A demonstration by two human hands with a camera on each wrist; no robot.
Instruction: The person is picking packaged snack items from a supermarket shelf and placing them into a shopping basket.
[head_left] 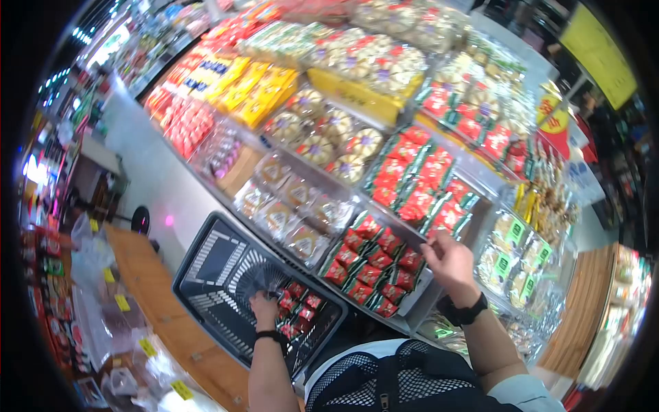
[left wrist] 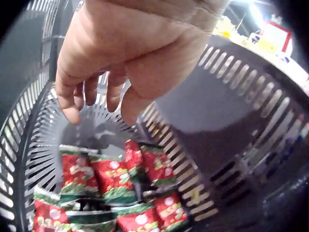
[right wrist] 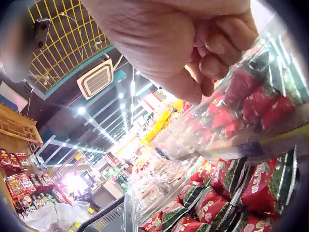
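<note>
In the head view my left hand point(head_left: 263, 310) is inside a dark grey basket point(head_left: 194, 302), beside several red and green packets point(head_left: 300, 309). The left wrist view shows that hand point(left wrist: 125, 63) above the packets point(left wrist: 113, 179), fingers loosely bent with nothing between them. My right hand point(head_left: 453, 268) hovers over the front edge of the display, at the border between two bins of red and green packets point(head_left: 368, 275). Up close, the right hand point(right wrist: 193, 48) has bent fingers near a clear divider, with packets point(right wrist: 212, 203) below; I see nothing held in it.
Wrapped round cakes point(head_left: 295, 206) lie left of the packets, and yellow boxes point(head_left: 254, 89) farther back. Green-labelled packs point(head_left: 511, 254) fill a bin at the right. A wooden counter point(head_left: 171, 302) with yellow tags runs left of the basket.
</note>
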